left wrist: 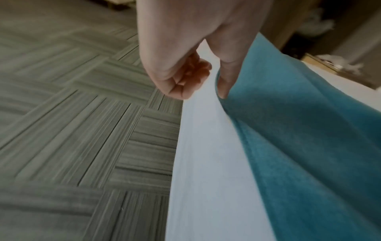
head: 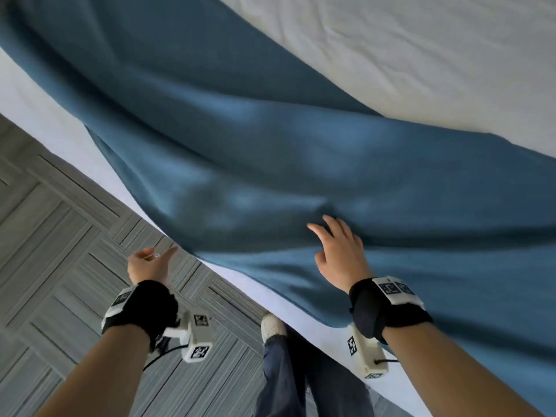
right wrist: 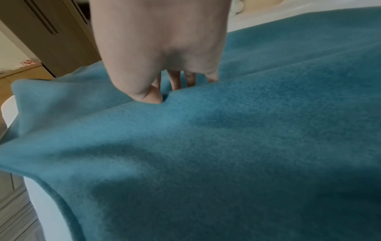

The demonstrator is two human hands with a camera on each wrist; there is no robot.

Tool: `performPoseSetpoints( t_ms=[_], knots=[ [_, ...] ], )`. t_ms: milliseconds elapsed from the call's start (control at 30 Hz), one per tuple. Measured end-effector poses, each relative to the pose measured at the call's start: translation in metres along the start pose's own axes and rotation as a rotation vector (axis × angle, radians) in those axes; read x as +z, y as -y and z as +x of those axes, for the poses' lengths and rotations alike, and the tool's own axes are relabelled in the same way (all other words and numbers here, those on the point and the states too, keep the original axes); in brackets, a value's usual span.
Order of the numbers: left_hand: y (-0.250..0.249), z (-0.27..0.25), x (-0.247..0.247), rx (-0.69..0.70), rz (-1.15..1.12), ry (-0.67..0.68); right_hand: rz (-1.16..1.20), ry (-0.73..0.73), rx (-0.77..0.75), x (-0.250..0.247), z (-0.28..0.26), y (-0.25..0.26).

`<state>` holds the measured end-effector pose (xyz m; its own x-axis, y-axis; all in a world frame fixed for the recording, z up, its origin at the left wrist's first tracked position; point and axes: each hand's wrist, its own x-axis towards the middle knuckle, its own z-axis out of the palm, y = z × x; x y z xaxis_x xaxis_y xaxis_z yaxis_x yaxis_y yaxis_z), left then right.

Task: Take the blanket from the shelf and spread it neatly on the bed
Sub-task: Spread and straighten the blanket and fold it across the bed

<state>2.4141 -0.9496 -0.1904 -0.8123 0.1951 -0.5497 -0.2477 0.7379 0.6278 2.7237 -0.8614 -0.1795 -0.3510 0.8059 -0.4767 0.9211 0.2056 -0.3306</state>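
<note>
The blue blanket [head: 270, 145] lies rumpled in long folds diagonally across the white bed [head: 421, 55], its near edge hanging over the bed's side. My right hand [head: 337, 251] rests on top of it with fingers spread; in the right wrist view the fingertips [right wrist: 175, 81] press into the blanket [right wrist: 226, 163] behind a raised fold. My left hand [head: 149, 264] hovers over the floor just off the bed's edge. In the left wrist view its fingers [left wrist: 185, 78] are curled into the palm and hold nothing. The thumb points at the blanket's edge [left wrist: 309, 146] beside the white sheet [left wrist: 206, 163].
Grey striped carpet tiles [head: 60, 221] cover the floor left of the bed. My leg in dark trousers and a white shoe [head: 272, 326] stand against the bed's side. Wooden furniture [right wrist: 51, 32] stands beyond the bed's far corner.
</note>
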Motion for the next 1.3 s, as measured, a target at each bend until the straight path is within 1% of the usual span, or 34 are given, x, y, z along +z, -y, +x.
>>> performPoseSetpoints(
  t_ms=[67,100,200,300,400,467,533,633,700,767,900,1000,1133,1200,1300],
  knots=[
    [-0.008,-0.004,0.001,0.17,0.167,0.001,0.012,-0.033,0.003,-0.006,0.001,-0.003],
    [-0.015,-0.008,0.007,0.264,0.218,0.028,0.031,-0.058,0.012,-0.011,0.002,-0.006],
    [-0.045,-0.029,0.039,0.48,0.271,0.183,0.088,-0.12,0.061,-0.032,0.008,-0.02],
    [-0.084,-0.051,0.088,0.61,0.267,0.36,0.121,-0.17,0.112,-0.061,0.019,-0.045],
    [-0.122,-0.072,0.14,0.668,0.268,0.515,0.172,-0.209,0.147,-0.09,0.033,-0.076],
    [-0.145,-0.084,0.175,0.681,0.273,0.584,0.221,-0.254,0.181,-0.108,0.045,-0.097],
    [-0.164,-0.094,0.208,0.724,0.304,0.602,0.267,-0.301,0.226,-0.124,0.056,-0.118],
    [-0.191,-0.105,0.251,0.773,0.381,0.582,0.293,-0.323,0.274,-0.145,0.068,-0.151],
    [-0.206,-0.108,0.274,0.81,0.452,0.573,0.299,-0.328,0.3,-0.156,0.074,-0.172],
    [-0.22,-0.11,0.294,0.826,0.5,0.595,0.327,-0.346,0.343,-0.166,0.08,-0.19],
    [-0.243,-0.11,0.328,0.865,0.73,0.627,0.398,-0.372,0.426,-0.177,0.095,-0.219],
    [-0.259,-0.11,0.352,0.87,0.925,0.727,0.4,-0.351,0.464,-0.178,0.104,-0.233],
    [-0.272,-0.112,0.382,0.894,1.268,0.832,0.401,-0.293,0.527,-0.178,0.117,-0.24],
    [-0.277,-0.111,0.39,0.924,1.37,0.823,0.4,-0.274,0.59,-0.181,0.125,-0.241],
    [-0.289,-0.11,0.399,0.933,1.415,0.808,0.418,-0.25,0.68,-0.186,0.132,-0.241]
  ],
)
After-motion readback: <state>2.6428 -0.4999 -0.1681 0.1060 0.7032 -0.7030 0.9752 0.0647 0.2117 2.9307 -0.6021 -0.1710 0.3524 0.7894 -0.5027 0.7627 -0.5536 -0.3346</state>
